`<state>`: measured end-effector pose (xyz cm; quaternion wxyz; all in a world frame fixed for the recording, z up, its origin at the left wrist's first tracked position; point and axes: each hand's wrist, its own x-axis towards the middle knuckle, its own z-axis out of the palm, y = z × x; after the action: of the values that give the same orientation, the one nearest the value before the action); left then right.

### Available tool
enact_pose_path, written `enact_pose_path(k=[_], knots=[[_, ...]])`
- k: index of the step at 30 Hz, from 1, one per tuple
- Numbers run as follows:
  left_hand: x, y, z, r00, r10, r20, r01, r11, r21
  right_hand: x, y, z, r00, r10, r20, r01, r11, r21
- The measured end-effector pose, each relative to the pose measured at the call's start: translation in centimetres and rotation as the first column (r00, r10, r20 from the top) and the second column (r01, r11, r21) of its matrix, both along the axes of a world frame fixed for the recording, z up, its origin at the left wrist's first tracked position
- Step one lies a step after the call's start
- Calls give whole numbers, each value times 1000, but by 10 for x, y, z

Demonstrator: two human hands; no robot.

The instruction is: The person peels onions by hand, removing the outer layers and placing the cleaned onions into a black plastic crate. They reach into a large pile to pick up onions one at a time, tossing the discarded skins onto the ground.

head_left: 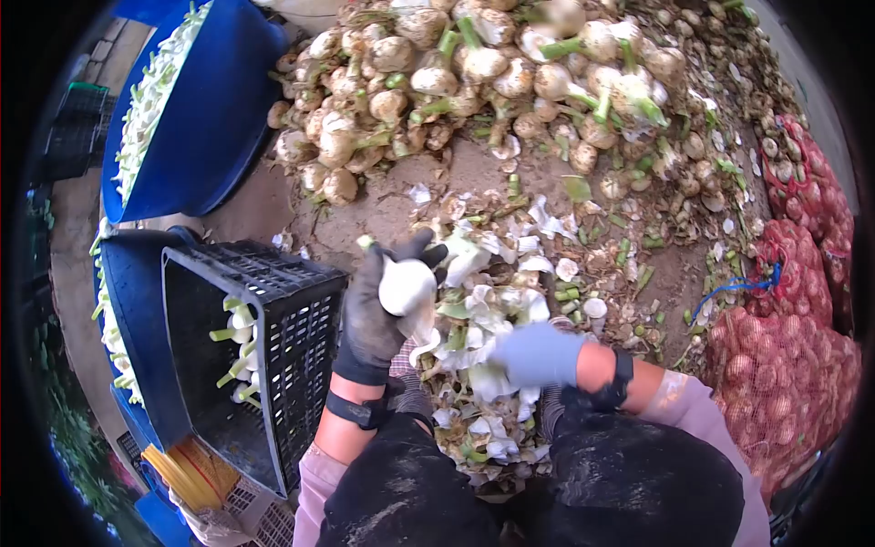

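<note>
My left hand [372, 314], in a dark worn glove, is wrapped round a smooth white garlic bulb [406, 288]. A short green stem end pokes out by the thumb side, and loose white skin hangs below the bulb. To the right, my right hand [538, 356], in a pale blue-grey glove, is smeared by motion above the heap of peeled skins [480, 314]. Its fingers are too blurred to show whether anything is in them. Beyond both hands lies a big pile of soil-covered garlic bulbs [392, 105], some with cut green stems.
Left of me, a black plastic crate [305, 314] lies tipped, with several clean, stemmed bulbs [240, 351] inside. Blue tubs [214, 109] full of white bulbs stand behind it. Red mesh sacks [775, 374] of bulbs line the right side. Cut stems and skins litter the ground.
</note>
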<state>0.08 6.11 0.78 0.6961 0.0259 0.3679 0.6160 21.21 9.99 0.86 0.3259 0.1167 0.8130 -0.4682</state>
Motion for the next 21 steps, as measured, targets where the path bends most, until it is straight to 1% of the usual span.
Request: enact_pose_path(k=[1,2,3,4,5,6,7,8,9,10,11,12,13,14,15,16,17,18,19,20,21], knots=[[-10,0,5,976,142,167,-144,990,-1,8,-15,-6,988,130,-82,-134,990,-49],[-20,-1,6,956,202,215,-213,977,28,8,-13,-6,985,145,-97,-150,987,-49],[-27,-3,8,942,247,227,-253,968,-4,7,-8,-1,996,47,-76,-49,999,-19],[-32,-8,6,946,242,217,-245,970,-15,5,-3,8,997,-54,-54,55,998,12],[-35,-10,1,949,231,212,-231,973,-23,-10,13,30,984,-166,-63,176,957,232],[-36,-12,-1,948,232,220,-229,973,-39,-20,22,32,949,-290,-128,316,889,332],[-34,-13,-2,946,229,229,-227,973,-37,-31,28,29,820,-408,-402,541,783,307],[-30,-12,-1,964,191,187,-183,981,-60,-43,32,23,609,-466,-642,728,650,217],[-28,-13,-1,978,154,144,-143,986,-85,-58,35,19,616,-461,-639,724,651,229],[-27,-15,-5,967,124,223,-128,992,7,-73,36,16,647,-458,-610,685,701,200],[-26,-14,0,966,127,224,-133,991,10,-83,35,12,675,-454,-582,645,746,165],[-25,-10,12,959,238,156,-232,971,-58,-90,35,16,647,-505,-571,642,765,51],[-26,-6,24,934,349,77,-339,934,-117,-86,32,27,727,-528,-438,557,827,-74],[-26,-7,36,916,395,-68,-400,910,-112,-84,26,40,769,-466,-437,425,884,-194],[-32,-17,36,892,319,-320,-328,944,25,-79,17,49,803,-405,-436,285,905,-316],[-37,-21,39,846,321,-425,-315,945,86,-74,8,55,840,-385,-382,194,872,-450],[-44,-24,47,776,334,-536,-301,942,151,-73,3,56,874,-341,-345,91,814,-574],[-50,-27,61,758,334,-560,-342,935,95,-69,1,43,877,-247,-413,64,911,-408],[-59,-35,53,469,369,-802,-415,894,169,-69,1,30,871,-149,-467,44,973,-228],[-75,-44,63,154,434,-888,-305,875,375,-81,14,41,987,60,-149,-43,993,109],[-92,-51,76,-153,504,-850,-125,843,523,-88,24,44,984,113,-139,-44,904,425]])
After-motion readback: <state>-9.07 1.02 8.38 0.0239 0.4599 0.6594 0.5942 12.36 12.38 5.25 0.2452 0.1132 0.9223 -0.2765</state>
